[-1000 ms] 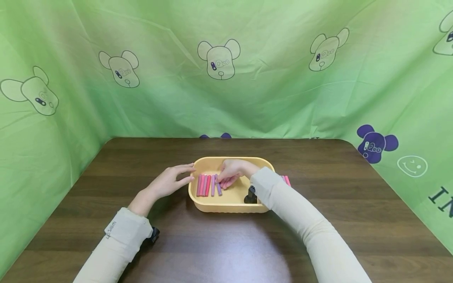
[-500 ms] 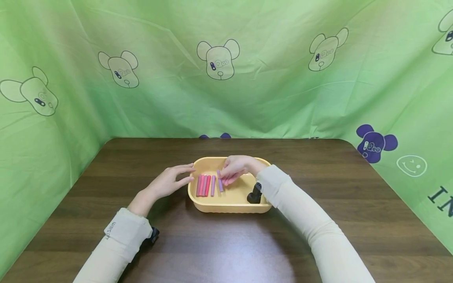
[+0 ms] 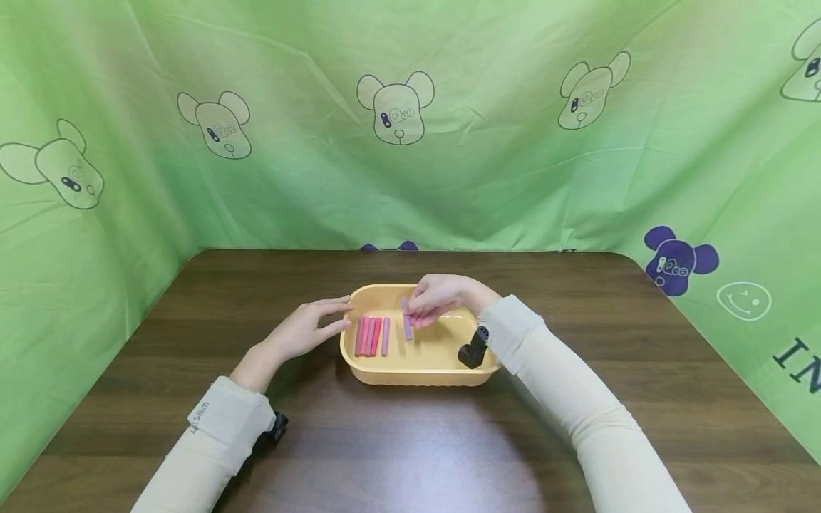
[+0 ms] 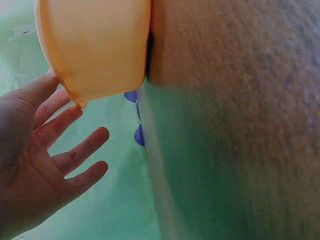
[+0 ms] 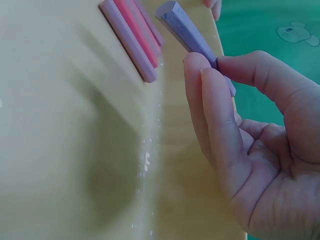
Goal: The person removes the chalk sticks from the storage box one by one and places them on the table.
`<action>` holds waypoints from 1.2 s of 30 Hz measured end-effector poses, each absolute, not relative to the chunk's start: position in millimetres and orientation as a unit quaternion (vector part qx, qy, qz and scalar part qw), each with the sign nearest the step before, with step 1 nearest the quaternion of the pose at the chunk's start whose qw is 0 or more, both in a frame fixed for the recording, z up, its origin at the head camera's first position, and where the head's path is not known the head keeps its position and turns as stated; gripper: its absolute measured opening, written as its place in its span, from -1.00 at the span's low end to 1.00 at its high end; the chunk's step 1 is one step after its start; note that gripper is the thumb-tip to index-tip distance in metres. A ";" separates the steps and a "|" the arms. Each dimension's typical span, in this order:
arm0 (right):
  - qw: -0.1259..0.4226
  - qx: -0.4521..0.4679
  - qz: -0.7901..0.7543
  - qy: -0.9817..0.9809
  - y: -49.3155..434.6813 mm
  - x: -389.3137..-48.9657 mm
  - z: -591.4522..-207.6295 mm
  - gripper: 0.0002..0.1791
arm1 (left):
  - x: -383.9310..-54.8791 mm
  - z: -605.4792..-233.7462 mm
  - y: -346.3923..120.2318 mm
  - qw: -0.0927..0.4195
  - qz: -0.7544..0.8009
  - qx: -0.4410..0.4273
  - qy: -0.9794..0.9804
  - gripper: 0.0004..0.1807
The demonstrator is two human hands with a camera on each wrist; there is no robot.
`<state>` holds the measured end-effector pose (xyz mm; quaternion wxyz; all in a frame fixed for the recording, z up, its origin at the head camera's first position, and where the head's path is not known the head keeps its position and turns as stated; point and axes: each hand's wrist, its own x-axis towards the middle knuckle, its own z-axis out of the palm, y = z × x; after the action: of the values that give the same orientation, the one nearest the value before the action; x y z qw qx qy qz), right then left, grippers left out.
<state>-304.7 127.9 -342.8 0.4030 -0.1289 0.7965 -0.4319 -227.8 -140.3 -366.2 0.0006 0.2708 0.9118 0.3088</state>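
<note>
In the head view, a pale yellow tray stands mid-table. My right hand is raised over it, pinching a purple stick between thumb and fingertips. In the right wrist view the stick looks matte and chalk-like, with faceted sides. At the left end of the tray lies a row of several pink, red and purple sticks, side by side. My left hand is at the left rim with its fingers spread. Seen from the left wrist, its fingertips meet the rim, and the other fingers extend straight.
The tray rests on a dark wood table. A green curtain with printed bear heads hangs behind and at both sides. A black wrist camera on the right arm overlaps the tray's right part.
My right hand has lifted the purple stick away from the row, moving up and to the right. Pink sticks glimpsed right of the tray earlier are hidden by the sleeve. The left hand stays put.
</note>
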 end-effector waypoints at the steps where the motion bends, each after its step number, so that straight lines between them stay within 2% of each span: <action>1: 0.402 -0.129 -0.431 0.797 129.1 -304.6 -342.0 -0.86 | -227.9 -366.3 -140.4 0.002 0.309 0.271 0.912 -0.54; 36: 0.381 -0.140 -0.443 0.799 167.6 -294.7 -325.8 -0.82 | -228.6 -367.1 -140.9 -0.003 0.305 0.273 0.912 -0.53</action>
<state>-294.7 167.6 -325.8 0.3808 -0.1400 0.7994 -0.4432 -228.6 -140.9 -367.1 -0.0034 0.2730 0.9124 0.3049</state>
